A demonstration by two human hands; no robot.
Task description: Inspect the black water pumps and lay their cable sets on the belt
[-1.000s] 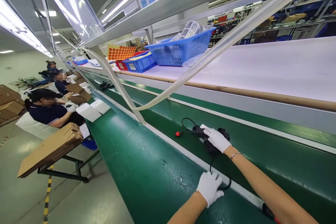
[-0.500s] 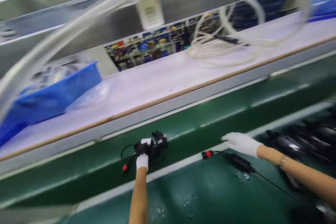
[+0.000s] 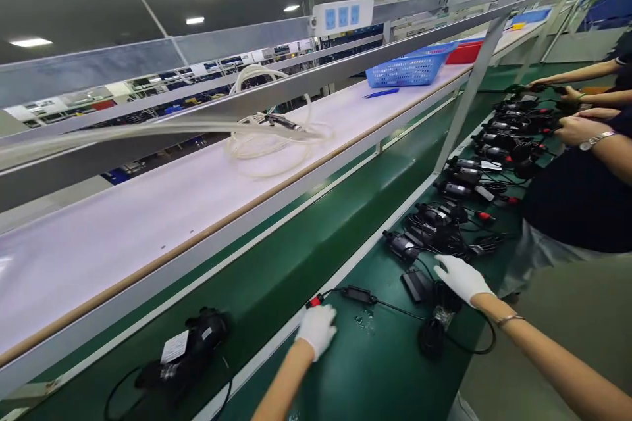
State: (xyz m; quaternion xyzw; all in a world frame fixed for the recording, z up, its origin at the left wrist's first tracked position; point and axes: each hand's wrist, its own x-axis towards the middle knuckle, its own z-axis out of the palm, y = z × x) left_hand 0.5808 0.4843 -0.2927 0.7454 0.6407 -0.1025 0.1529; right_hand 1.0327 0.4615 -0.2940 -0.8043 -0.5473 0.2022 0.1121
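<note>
Both my hands wear white gloves. My left hand (image 3: 317, 329) rests on the green work surface (image 3: 375, 375), curled just below the red plug (image 3: 314, 302) of a black cable (image 3: 395, 308); whether it pinches anything is hidden. My right hand (image 3: 460, 277) lies palm down with fingers spread over a black pump unit (image 3: 437, 325) and its adapter block (image 3: 417, 284). A black pump with a white label (image 3: 190, 352) lies alone on the green conveyor belt (image 3: 276, 276) at lower left.
Several more black pumps with cables (image 3: 474, 191) crowd the surface to the right, where another person in a dark top (image 3: 577, 204) works with both hands. A white shelf (image 3: 148, 210) carries coiled clear tubing (image 3: 269, 128) and a blue basket (image 3: 409, 69).
My view has swung right. My left hand let go of the pump on the belt and came to the red plug. My right hand moved right onto another pump.
</note>
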